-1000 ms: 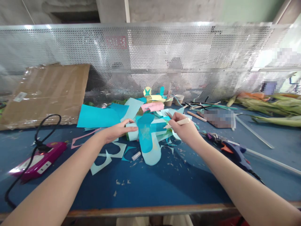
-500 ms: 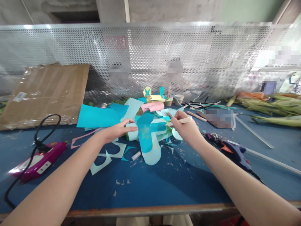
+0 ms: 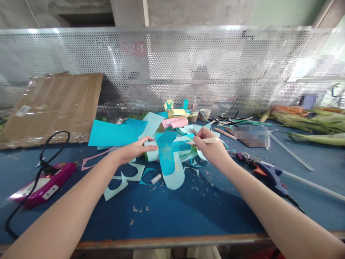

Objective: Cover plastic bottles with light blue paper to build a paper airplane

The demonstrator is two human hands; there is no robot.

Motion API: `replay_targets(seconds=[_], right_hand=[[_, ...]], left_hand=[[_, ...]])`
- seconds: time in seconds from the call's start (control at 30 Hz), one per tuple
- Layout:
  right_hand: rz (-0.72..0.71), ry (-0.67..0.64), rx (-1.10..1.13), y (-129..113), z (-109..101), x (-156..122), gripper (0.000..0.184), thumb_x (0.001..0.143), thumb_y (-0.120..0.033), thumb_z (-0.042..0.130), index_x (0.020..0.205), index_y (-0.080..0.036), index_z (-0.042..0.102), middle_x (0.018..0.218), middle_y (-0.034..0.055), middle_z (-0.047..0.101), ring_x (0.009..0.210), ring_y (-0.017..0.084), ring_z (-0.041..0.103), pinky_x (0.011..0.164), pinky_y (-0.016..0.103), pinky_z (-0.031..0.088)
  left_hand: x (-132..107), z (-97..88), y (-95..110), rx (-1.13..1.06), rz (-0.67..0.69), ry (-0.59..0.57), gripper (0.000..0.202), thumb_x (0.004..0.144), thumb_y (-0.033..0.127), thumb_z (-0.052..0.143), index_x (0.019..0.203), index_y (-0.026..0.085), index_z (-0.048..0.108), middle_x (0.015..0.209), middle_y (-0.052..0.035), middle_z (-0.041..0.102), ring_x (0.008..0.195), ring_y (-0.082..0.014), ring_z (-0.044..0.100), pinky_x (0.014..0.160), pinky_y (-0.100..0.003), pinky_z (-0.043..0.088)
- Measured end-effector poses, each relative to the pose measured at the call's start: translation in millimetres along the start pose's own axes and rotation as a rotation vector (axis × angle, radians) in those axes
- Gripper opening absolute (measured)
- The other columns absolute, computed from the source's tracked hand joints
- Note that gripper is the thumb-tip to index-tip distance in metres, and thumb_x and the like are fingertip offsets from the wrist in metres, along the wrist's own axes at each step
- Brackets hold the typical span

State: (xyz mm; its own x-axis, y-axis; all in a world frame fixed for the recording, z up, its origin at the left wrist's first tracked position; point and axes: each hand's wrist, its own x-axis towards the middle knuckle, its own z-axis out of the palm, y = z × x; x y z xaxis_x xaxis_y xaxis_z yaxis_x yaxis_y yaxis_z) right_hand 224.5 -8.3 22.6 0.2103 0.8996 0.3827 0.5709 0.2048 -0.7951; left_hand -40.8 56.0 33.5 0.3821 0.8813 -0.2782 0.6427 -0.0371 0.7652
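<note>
A cross-shaped blue paper craft, like a model plane, lies in front of me. A faint star marks its bright blue upper layer, and a pale blue rounded end points towards me. My left hand grips the craft's left arm between thumb and fingers. Over its right arm, my right hand closes round a pale, slim pen-like stick, whose tip points left at the paper. A dark, thin pointed thing shows by the right fingertips; its kind is unclear. Paper offcuts and a small clear cylinder lie nearby.
Blue paper sheets and cardboard stand back left. A magenta power strip with a black cable is at left. On the right lie a glue gun, glue sticks and corn husks. Perforated metal closes the back.
My right hand and the pale stick have shifted slightly left along the craft's right arm. My left hand and the craft stay almost still.
</note>
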Motion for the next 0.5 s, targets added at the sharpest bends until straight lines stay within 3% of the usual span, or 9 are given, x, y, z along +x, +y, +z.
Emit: replay_targets(seconds=[0.13,0.27,0.5], right_hand=[[-0.024,0.009,0.103,0.1,1.8,-1.7,0.019,0.074,-0.027,0.052,0.062,-0.024,0.038,0.051,-0.0060,0.044,0.050,0.012,0.039,0.052,0.028,0.028],[-0.122,-0.137,0.268,0.5,6.3,-6.6,0.017,0.077,-0.032,0.056,0.069,-0.023,0.043,0.057,-0.0061,0.048,0.053,0.011,0.041,0.052,0.027,0.030],[-0.140,-0.201,0.212,0.9,11.1,-10.9,0.020,0.077,-0.035,0.062,0.074,-0.022,0.047,0.061,-0.0066,0.048,0.053,0.010,0.041,0.051,0.025,0.028]], left_hand=[[1.9,-0.4,-2.6,-0.002,0.026,-0.002,0.073,0.072,0.069,0.063,0.134,0.036,0.043,0.157,-0.0055,0.027,0.144,-0.0391,0.020,0.109,-0.051,0.034],[0.4,0.0,-1.0,0.004,0.012,0.007,0.074,0.071,0.070,0.063,0.134,0.036,0.043,0.157,-0.0060,0.029,0.144,-0.0395,0.022,0.109,-0.051,0.034],[-2.3,1.9,3.7,-0.008,0.022,-0.007,0.072,0.072,0.068,0.063,0.132,0.034,0.042,0.155,-0.0069,0.032,0.142,-0.0373,0.026,0.108,-0.048,0.034]])
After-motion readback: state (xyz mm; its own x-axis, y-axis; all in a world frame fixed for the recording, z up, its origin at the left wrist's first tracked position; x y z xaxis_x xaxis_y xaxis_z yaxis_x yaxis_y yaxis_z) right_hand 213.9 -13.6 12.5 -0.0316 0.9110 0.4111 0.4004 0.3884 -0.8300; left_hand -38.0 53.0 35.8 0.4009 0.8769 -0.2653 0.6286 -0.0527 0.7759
